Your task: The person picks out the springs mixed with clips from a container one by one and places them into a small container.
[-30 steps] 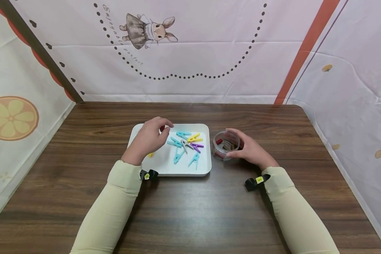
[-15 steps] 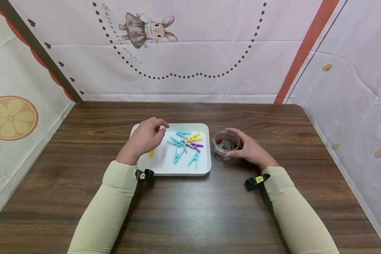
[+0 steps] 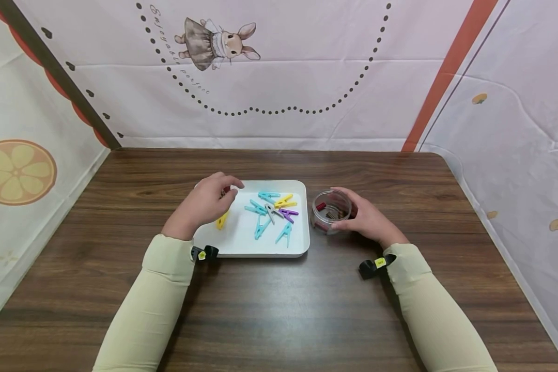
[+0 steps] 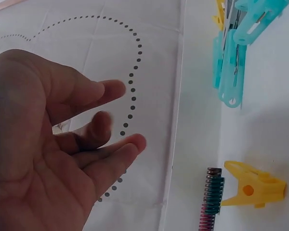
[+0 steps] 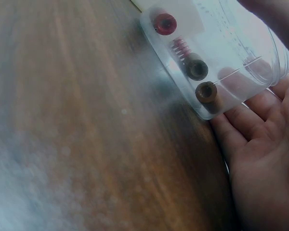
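Observation:
My left hand (image 3: 206,202) hovers over the left side of a white tray (image 3: 242,247), fingers loosely bent, with nothing showing between them in the left wrist view. Below it lie a yellow clothespin (image 4: 260,186) and a row of small coil springs (image 4: 213,195) in teal, pink and brown. Several clothespins are spread over the tray's right half, among them a purple one (image 3: 288,213), a grey one (image 3: 270,211) and light-blue ones (image 3: 284,235). My right hand (image 3: 366,221) holds a clear round jar (image 5: 226,43) by its side. Inside are a red spring (image 5: 164,24) and darker ones (image 5: 197,70).
The jar stands on the brown wooden table (image 3: 279,315), just right of the tray. Printed cloth (image 3: 307,88) hangs behind the table's far edge and along both sides.
My left hand has drifted left over the tray, uncovering more of the yellow clothespin. My right hand and the jar have stayed in place.

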`<state>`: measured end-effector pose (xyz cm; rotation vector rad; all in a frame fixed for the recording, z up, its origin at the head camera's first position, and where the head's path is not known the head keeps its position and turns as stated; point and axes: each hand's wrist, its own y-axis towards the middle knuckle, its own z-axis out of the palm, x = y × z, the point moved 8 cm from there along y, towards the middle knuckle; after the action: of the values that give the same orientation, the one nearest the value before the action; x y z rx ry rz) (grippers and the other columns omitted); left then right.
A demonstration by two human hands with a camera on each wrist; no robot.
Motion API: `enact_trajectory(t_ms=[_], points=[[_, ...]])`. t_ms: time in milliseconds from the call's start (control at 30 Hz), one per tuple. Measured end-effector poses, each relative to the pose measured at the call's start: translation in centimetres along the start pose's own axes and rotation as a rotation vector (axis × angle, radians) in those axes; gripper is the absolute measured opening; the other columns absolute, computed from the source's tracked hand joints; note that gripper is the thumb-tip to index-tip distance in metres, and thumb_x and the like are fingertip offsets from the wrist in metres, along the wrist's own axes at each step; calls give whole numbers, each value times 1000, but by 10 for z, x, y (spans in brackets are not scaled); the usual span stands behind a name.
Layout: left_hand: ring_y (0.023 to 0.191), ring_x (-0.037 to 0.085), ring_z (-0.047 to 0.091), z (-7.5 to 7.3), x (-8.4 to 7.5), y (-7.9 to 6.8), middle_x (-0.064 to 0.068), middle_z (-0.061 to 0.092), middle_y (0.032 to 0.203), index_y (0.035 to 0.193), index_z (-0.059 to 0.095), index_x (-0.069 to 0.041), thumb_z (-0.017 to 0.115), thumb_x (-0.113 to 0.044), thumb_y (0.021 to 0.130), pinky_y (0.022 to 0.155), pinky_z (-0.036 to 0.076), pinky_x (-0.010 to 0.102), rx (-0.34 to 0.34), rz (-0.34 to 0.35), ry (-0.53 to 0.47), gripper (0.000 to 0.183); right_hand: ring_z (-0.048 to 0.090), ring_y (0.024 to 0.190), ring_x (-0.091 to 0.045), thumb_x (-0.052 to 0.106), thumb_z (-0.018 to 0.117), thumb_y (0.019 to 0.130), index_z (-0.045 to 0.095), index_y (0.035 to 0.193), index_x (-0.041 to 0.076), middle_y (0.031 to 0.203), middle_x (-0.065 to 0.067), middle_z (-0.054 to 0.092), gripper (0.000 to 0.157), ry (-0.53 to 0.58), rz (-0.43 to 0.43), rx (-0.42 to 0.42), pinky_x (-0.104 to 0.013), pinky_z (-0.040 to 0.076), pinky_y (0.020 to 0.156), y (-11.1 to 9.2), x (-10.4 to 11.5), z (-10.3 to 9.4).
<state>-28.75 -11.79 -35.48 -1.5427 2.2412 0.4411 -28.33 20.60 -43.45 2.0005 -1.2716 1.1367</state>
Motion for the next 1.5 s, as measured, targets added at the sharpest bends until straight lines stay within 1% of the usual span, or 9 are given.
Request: enact_trajectory(t_ms=[133,233,367,500,700,967,1200,1333,1500], points=[[98,25,56,3,1,0,8,57,115,121,65,-12,44,-20,100,83,49,42,34,8,11,31,44,135,-24,32,82,77,34,148,24,146,-5,48,87,-1,6,3,-53,31,113,-1,0,0],[106,26,56,3,2,-1,9,55,127,123,64,-11,44,-19,100,90,49,46,42,13,15,31,45,134,-24,32,82,77,34,148,25,145,-5,49,87,4,11,4,-52,32,113,-1,0,0],[110,25,54,2,5,-1,7,53,133,123,64,-12,46,-16,99,92,47,46,41,4,18,30,46,132,-24,32,82,77,34,148,26,143,-5,50,86,-1,14,3,-53,33,112,-1,-1,-1],[110,24,54,1,11,-1,6,54,134,123,64,-12,47,-14,99,89,47,43,42,-11,20,29,46,132,-24,34,82,77,34,148,26,142,-5,50,86,-7,17,4,-53,33,112,-1,-1,-1],[111,24,58,1,21,1,8,58,131,124,63,-11,48,-13,99,88,50,45,54,-38,18,29,46,131,-25,34,82,77,34,148,27,141,-4,51,86,-10,31,6,-53,34,111,-1,-3,0],[100,23,58,2,31,4,11,63,124,124,63,-6,45,-11,100,79,50,38,82,-72,26,30,45,132,-24,35,82,76,34,148,28,142,-4,50,87,-7,36,10,-53,32,113,-1,-2,-1],[97,22,58,3,43,10,10,65,122,123,64,-7,47,-12,100,80,50,37,91,-93,70,29,44,134,-25,35,82,77,34,148,27,145,-5,48,86,-4,32,10,-54,29,114,0,-2,-1],[95,23,57,3,46,11,11,65,122,122,65,-7,47,-12,100,79,49,37,104,-95,92,29,45,133,-25,37,82,76,34,148,27,143,-5,49,87,-24,38,3,-54,31,113,-1,-3,-2],[100,24,57,1,47,11,11,65,123,123,65,-8,46,-12,100,84,49,41,134,-109,100,30,44,133,-24,38,82,76,34,148,27,144,-3,49,87,-26,30,-2,-54,31,113,0,-3,-3]])
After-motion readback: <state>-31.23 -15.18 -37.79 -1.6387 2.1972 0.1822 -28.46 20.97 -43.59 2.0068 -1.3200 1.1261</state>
